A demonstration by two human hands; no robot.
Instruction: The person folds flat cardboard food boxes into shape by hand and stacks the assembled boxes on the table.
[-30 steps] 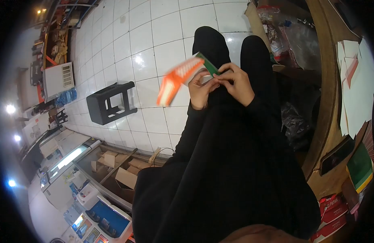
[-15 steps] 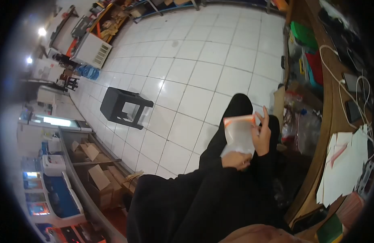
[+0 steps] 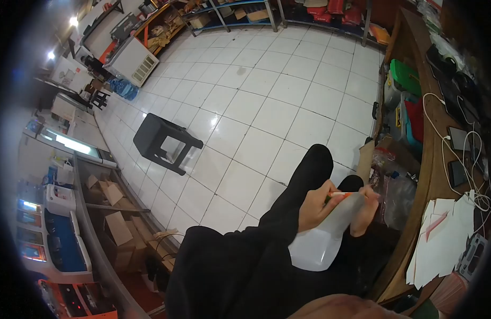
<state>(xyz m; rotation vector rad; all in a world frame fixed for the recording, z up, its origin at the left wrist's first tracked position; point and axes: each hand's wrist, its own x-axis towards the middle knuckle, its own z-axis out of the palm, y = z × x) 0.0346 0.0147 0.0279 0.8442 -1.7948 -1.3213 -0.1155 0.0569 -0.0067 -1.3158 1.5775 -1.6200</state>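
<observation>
A translucent whitish plastic bag hangs over my dark-clothed lap, with an orange strip along its upper edge. My left hand pinches the left end of that edge, where a bit of green also shows. At the right end, my right hand has its fingers closed on the same edge; it is slightly blurred. Both hands are above my knees, a short distance apart.
A dark stool lies tipped on the tiled floor. On the right, a wooden desk holds white papers, phones and cables. Cardboard boxes sit in a case at left.
The view has swung up and left. The bag, upright half a second ago, now hangs down from its orange edge. My left hand has moved up to that edge, and my right hand has closed on it.
</observation>
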